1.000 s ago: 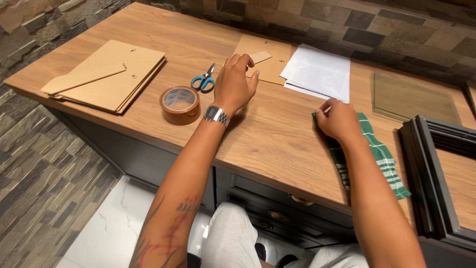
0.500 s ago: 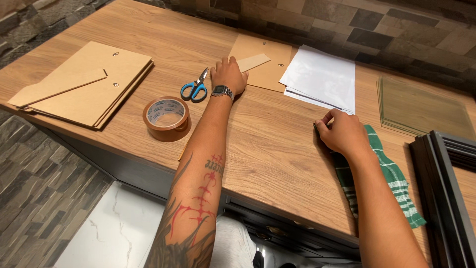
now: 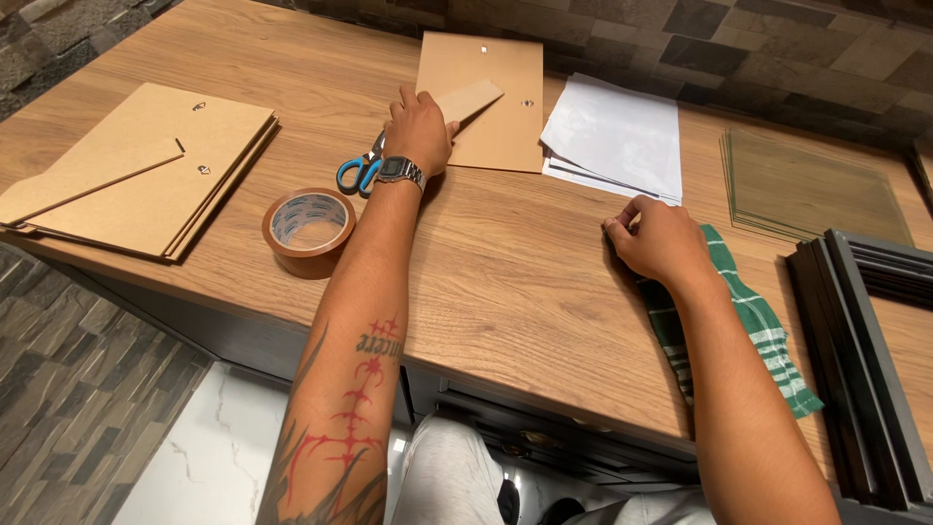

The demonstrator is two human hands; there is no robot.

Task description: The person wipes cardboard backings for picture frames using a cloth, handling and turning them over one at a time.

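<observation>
My left hand (image 3: 418, 128) is stretched out over the wooden table (image 3: 505, 272), its fingers on the edge of a brown backing board (image 3: 496, 126) and its fold-out stand strip (image 3: 468, 99). Blue-handled scissors (image 3: 358, 171) lie just left of that wrist, partly hidden by it. My right hand (image 3: 659, 238) rests with fingers curled on the table, at the top end of a green-and-white checked cloth (image 3: 748, 321). I cannot make out anything held in it.
A roll of brown tape (image 3: 309, 229) lies near the front edge. A stack of brown backing boards (image 3: 136, 170) is at the left. White paper sheets (image 3: 617, 136), glass panes (image 3: 807, 185) and dark picture frames (image 3: 865, 331) lie to the right.
My left hand has reached farther forward, past the scissors, onto the brown backing board. My right hand has stayed at the cloth. The camera has moved closer.
</observation>
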